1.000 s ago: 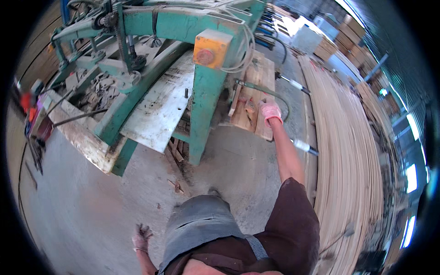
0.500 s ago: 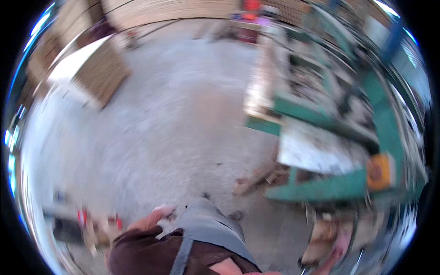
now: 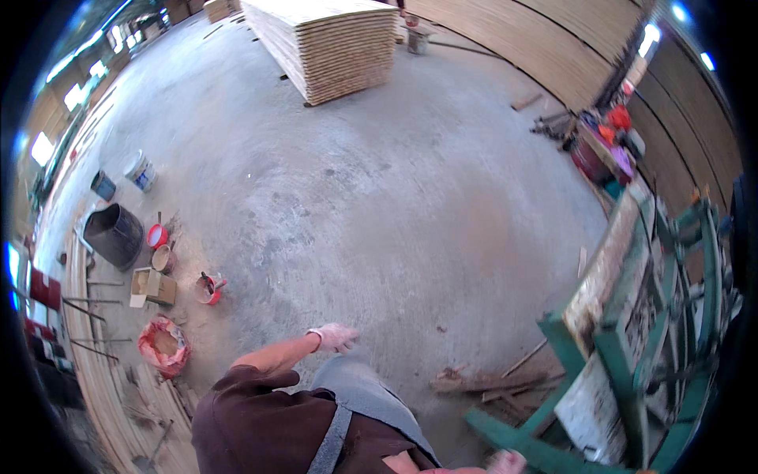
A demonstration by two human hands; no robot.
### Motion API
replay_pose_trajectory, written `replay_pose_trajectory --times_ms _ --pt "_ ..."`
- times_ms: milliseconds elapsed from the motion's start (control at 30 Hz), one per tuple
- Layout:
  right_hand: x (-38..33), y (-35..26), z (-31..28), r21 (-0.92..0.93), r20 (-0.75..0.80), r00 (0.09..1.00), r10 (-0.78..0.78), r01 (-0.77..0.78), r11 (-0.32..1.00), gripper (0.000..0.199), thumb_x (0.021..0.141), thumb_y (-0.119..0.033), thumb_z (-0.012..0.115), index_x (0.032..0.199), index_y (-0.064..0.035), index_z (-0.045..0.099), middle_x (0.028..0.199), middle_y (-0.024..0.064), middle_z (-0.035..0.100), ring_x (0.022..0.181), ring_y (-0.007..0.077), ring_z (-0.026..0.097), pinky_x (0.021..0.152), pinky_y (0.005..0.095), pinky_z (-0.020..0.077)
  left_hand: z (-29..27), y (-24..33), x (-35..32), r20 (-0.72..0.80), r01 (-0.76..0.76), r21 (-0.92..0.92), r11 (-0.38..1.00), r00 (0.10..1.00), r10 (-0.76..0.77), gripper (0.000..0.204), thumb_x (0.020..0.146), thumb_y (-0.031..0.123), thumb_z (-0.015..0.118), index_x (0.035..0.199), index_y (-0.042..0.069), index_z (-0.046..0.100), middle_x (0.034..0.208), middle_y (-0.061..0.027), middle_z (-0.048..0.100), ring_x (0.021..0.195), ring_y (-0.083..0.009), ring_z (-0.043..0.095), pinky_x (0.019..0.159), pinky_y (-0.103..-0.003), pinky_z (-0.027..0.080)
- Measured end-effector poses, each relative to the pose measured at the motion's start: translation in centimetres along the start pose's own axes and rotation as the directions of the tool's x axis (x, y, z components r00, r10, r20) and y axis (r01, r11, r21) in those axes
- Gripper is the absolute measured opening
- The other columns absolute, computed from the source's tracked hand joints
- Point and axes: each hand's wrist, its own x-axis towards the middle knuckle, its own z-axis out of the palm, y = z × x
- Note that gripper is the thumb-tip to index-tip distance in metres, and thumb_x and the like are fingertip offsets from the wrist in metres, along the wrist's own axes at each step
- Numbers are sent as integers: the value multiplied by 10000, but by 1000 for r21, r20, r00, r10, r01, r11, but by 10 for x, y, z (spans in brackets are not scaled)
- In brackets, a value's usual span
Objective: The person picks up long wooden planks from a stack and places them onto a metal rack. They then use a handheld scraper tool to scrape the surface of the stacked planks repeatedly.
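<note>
My left hand (image 3: 335,338), in a pale work glove, hangs out in front of my grey apron (image 3: 371,395) over the concrete floor. Nothing shows in its loosely stretched fingers. At the lower edge, my right hand (image 3: 506,462) is partly cut off and smeared; its fingers cannot be made out. It appears beside the low beam of a green metal machine frame (image 3: 545,454), and I cannot tell whether it touches it. Left of me are a red pot (image 3: 209,290), an open cardboard box (image 3: 155,287) and a red-rimmed sack of powder (image 3: 164,346).
A tall stack of boards (image 3: 347,59) stands ahead on the concrete floor (image 3: 355,213). Large board stacks (image 3: 537,39) line the far right. A black tub (image 3: 115,235) and buckets (image 3: 140,171) stand left. Wood scraps (image 3: 489,383) lie by the machine.
My view has swung left, so the machine sits farther right and the board stack nearer the middle. My right hand appears closer to my body; my left reaches farther forward.
</note>
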Motion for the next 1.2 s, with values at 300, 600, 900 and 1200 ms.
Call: replay_pose_trajectory --times_ms 300,600,900,1200 --pt "86 -479 325 553 583 695 -420 39 832 165 978 -163 638 1017 -5 663 848 69 693 662 141 643 600 293 534 -115 176 -81 39 -521 -127 844 847 529 468 985 392 672 1335 82 679 1152 -89 731 977 -192 713 867 -353 583" --pt "142 -725 478 244 792 260 -553 695 677 268 953 -331 646 1137 -143 697 1014 171 751 984 377 723 861 477 567 -327 195 -93 -388 -452 -565 690 884 260 427 1017 447 602 1107 53 738 1033 -61 742 878 -161 694 813 -309 570" --pt "186 -995 620 467 856 -257 -448 756 459 339 969 -378 667 1163 -103 702 1046 150 766 1012 319 737 866 421 569 -533 200 -75 -598 -587 -595 549 780 185 445 1053 386 518 1357 92 656 1075 -63 749 883 -168 701 834 -322 571" --pt "257 -1131 886 132 982 -13 -189 766 629 300 916 -307 639 976 -23 715 850 136 724 778 240 711 727 396 565 -760 117 -55 -689 -457 -704 543 625 -367 563 976 441 637 1362 32 656 1127 -168 761 992 -241 741 901 -362 565"
